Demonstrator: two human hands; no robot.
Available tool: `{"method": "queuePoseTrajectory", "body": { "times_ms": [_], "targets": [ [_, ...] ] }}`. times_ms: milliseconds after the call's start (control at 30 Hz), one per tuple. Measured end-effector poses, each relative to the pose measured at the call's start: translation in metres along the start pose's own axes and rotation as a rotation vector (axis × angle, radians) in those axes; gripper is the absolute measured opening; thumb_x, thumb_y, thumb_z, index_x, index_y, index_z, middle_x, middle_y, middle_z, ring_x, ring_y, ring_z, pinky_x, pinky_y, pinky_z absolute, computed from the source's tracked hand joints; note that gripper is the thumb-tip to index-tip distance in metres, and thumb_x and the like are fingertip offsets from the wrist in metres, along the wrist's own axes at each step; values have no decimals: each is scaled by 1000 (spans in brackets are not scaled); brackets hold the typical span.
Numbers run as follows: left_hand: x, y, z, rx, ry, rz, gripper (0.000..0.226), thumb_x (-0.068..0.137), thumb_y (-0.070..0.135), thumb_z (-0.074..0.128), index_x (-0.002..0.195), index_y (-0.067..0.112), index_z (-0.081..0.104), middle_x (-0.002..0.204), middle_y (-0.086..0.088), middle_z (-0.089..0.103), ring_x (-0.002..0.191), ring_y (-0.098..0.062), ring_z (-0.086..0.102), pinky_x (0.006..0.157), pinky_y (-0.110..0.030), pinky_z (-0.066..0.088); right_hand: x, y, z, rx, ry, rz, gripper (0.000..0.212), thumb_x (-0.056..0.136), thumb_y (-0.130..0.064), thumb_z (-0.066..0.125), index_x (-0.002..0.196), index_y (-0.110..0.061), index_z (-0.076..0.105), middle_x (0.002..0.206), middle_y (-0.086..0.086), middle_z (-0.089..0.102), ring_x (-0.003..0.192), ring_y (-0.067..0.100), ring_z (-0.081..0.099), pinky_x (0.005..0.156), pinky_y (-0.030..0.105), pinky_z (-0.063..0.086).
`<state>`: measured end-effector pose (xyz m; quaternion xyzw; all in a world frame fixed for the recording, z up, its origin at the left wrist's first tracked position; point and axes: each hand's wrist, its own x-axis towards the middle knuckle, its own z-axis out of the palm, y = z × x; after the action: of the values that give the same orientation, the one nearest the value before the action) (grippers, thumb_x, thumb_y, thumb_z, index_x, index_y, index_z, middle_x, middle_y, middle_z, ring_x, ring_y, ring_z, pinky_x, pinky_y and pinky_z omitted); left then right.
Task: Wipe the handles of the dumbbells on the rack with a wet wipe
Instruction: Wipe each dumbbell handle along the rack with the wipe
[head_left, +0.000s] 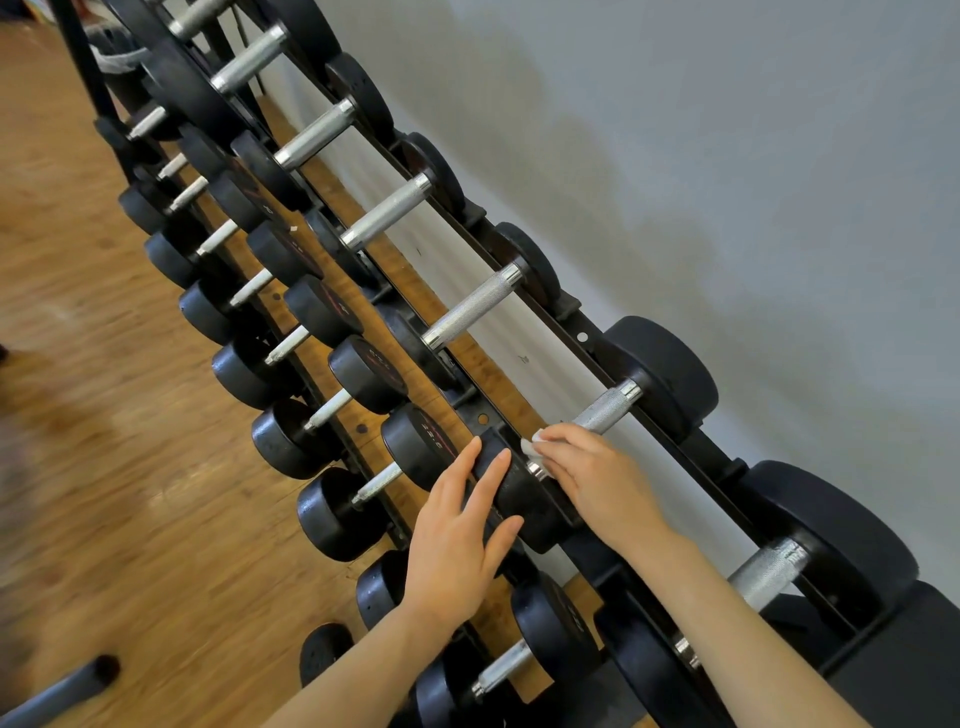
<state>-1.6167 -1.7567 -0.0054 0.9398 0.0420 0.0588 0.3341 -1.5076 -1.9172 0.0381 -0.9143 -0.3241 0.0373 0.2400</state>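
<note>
Gripping a white wet wipe (537, 441) around the knurled steel handle (602, 410) of a top-row dumbbell, the right hand (597, 483) has its fingers curled over the near end of the bar, so only a scrap of wipe pokes out past the fingertips. That handle is silver with a cross-hatched texture and shiny collars, running between two chunky black round heads; the far head (670, 374) sits against the back rail. Left hand (457, 540) is flat and spread out, fingers resting on the near black head (519, 493) of the same dumbbell, not pinching anything. The black rack (587, 338) runs diagonally up the shot with tiers of dumbbells, more silver handles lined up on the top row and smaller ones lower down to the left. Grey wall (727, 156) is right behind the rack, wood-look floor (78, 364) on the left. The right hand covers most of the handle's near half, so can't tell how the wipe sits under it.
</note>
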Motion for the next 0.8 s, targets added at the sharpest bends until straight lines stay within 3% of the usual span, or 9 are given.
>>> {"method": "queuePoseTrajectory", "body": {
  "times_ms": [200, 367, 467, 667, 800],
  "targets": [
    [-1, 0, 1, -4, 11, 8, 63, 95, 62, 28, 150, 51, -1, 161, 13, 8, 143, -12, 21, 111, -32, 19, -7, 1, 10, 31, -20, -31, 33, 89, -16, 63, 122, -9, 64, 119, 5, 64, 110, 21, 61, 91, 27, 48],
    [-2, 0, 1, 2, 17, -1, 65, 94, 57, 34, 151, 49, 3, 161, 12, 10, 142, -14, 25, 110, -34, 21, -5, 8, 8, 87, 108, 61, 29, 90, -14, 63, 119, -9, 67, 117, 4, 64, 109, 15, 60, 91, 26, 51],
    [-2, 0, 0, 4, 9, -2, 66, 94, 56, 34, 152, 48, 4, 161, 7, 14, 141, -19, 30, 111, -36, 23, -9, 0, 13, 124, 10, 24, 30, 93, -15, 60, 122, -8, 64, 120, 6, 63, 114, 18, 57, 95, 24, 44],
    [-1, -1, -1, 32, -1, 5, 65, 94, 58, 32, 152, 47, 5, 161, 5, 17, 140, -18, 31, 111, -35, 23, -2, 1, 4, 82, 49, 40, 26, 93, -16, 61, 117, -10, 67, 116, 3, 64, 108, 17, 59, 90, 30, 51],
    [-1, -1, -1, 36, -8, 1, 65, 94, 59, 32, 151, 48, 4, 161, 5, 18, 140, -18, 33, 111, -35, 25, -3, -2, 5, 68, -57, -8, 28, 97, -22, 54, 122, -15, 64, 120, -2, 61, 111, 12, 54, 90, 26, 49]
  ]
}}
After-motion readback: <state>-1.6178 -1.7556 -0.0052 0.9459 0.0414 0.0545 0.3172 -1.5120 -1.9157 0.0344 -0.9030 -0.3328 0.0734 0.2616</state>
